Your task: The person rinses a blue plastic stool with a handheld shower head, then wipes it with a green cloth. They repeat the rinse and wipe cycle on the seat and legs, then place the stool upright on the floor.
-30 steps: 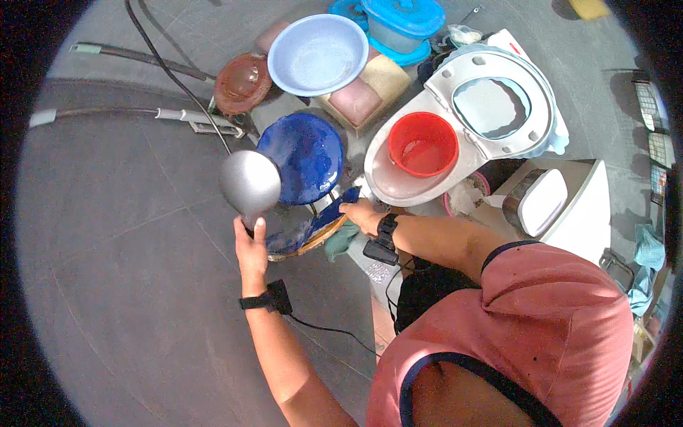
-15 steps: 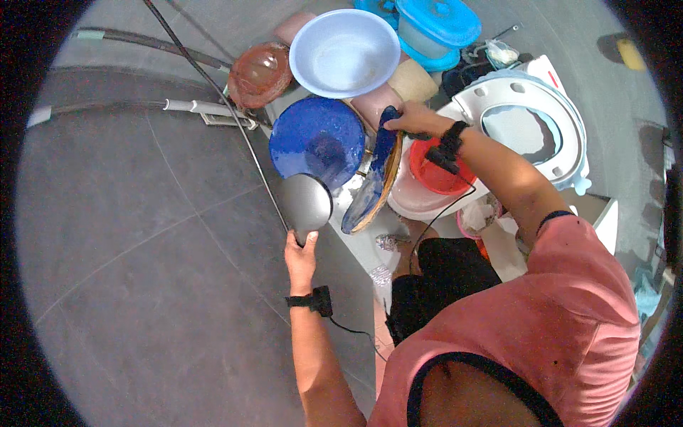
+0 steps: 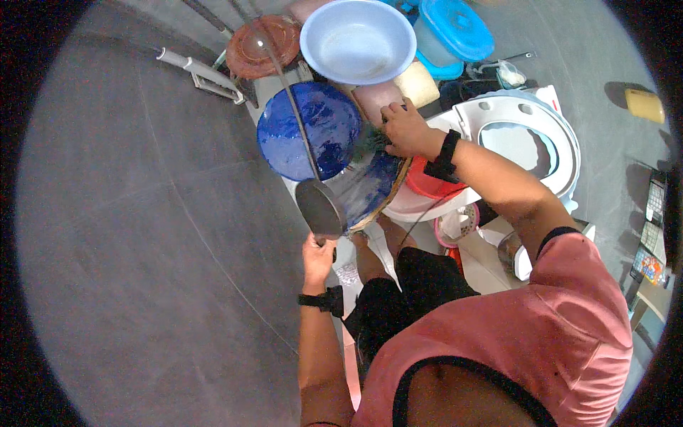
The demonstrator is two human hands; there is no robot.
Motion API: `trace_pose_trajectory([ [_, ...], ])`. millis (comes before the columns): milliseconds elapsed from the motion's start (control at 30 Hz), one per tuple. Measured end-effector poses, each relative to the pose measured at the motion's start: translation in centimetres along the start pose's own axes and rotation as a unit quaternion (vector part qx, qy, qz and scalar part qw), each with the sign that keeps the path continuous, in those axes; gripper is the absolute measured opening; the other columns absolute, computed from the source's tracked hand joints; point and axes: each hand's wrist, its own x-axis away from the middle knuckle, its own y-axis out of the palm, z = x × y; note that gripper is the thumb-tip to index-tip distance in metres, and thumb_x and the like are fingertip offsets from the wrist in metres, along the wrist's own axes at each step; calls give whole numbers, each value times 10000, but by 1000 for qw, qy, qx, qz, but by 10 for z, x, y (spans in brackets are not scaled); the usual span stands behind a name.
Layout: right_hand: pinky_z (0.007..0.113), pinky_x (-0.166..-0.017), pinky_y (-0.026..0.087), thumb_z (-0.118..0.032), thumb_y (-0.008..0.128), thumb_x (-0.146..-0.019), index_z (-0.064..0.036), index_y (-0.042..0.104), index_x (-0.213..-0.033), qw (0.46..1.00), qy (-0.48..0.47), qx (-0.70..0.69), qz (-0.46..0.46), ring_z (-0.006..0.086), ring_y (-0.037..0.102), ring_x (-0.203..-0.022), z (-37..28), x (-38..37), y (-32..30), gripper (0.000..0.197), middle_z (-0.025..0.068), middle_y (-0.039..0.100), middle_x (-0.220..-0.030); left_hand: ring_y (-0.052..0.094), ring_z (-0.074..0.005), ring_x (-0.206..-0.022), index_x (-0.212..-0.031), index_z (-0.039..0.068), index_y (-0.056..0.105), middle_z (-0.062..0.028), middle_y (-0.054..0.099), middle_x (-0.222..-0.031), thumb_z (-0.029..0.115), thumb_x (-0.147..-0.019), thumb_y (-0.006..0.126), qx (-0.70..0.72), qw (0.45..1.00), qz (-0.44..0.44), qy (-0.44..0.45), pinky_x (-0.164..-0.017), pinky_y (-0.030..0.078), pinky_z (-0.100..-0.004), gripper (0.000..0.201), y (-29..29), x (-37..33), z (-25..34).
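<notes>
My left hand (image 3: pixel 318 260) is closed round the handle of a shower head (image 3: pixel 320 206), a flat grey disc; its hose (image 3: pixel 293 107) runs up across the view. My right hand (image 3: pixel 409 132) is closed on the upper edge of a round tray-like thing, blue with a tan rim (image 3: pixel 377 185), which stands tilted. Beside the right fingers is a blurred dark green patch, perhaps a scouring pad (image 3: pixel 370 142); whether the hand holds it too is unclear. Just left of the tray sits a wet blue round tub or lid (image 3: pixel 306 132), its surface shiny.
Behind stand a pale blue basin (image 3: pixel 358 43), a brown round bowl (image 3: pixel 263 46) and lidded blue containers (image 3: pixel 455 32). To the right are a red basin (image 3: pixel 430 178) and a white toilet seat (image 3: pixel 562 135). A pink basket (image 3: pixel 455 224) stands near my legs. Grey tiled wall fills the left.
The shower head has tilted and moved slightly right, and its hose now crosses the blue tub. The tray has turned to show more of its blue face. The view has shifted.
</notes>
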Motion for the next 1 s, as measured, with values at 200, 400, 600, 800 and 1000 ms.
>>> trace_pose_trajectory([
  [200,464,-759,517,-143,657,-681,-39,663,-935,971,-8,-190,-143,381,624,-938,-26,-24,23,275,201,630,-996,562,-76,-692,-896,19,637,-6,669,-839,115,-765,797,74,997,24,21,-644,469,-255,228,22,0,-40],
  [400,470,-771,528,-197,690,-657,5,627,-1032,931,-101,-350,-10,383,590,-1012,-144,17,31,431,227,633,-957,615,-114,-751,-993,3,663,-15,695,-916,78,-754,802,178,980,69,47,-690,495,-289,286,31,-10,-51],
  [600,382,-544,529,-200,655,-728,-75,709,-880,987,-97,46,-117,297,672,-735,-75,10,19,205,190,632,-926,664,-222,-802,-1009,-46,642,-129,718,-959,215,-689,833,-46,988,114,94,-769,515,-345,455,34,-12,-48],
  [800,458,-790,449,-168,578,-769,-122,733,-842,993,-23,112,-25,286,579,-1059,2,3,1,177,124,648,-1053,662,-332,-892,-1016,-7,660,-179,695,-941,209,-720,775,1,992,104,73,-783,497,-389,383,53,-16,-48],
  [1000,461,-647,515,-268,609,-767,-131,716,-854,979,-136,-34,-146,305,642,-915,-129,46,53,195,128,667,-993,662,-339,-911,-1026,-4,649,-180,693,-939,197,-739,765,-70,990,77,97,-781,499,-390,369,23,-4,-35],
])
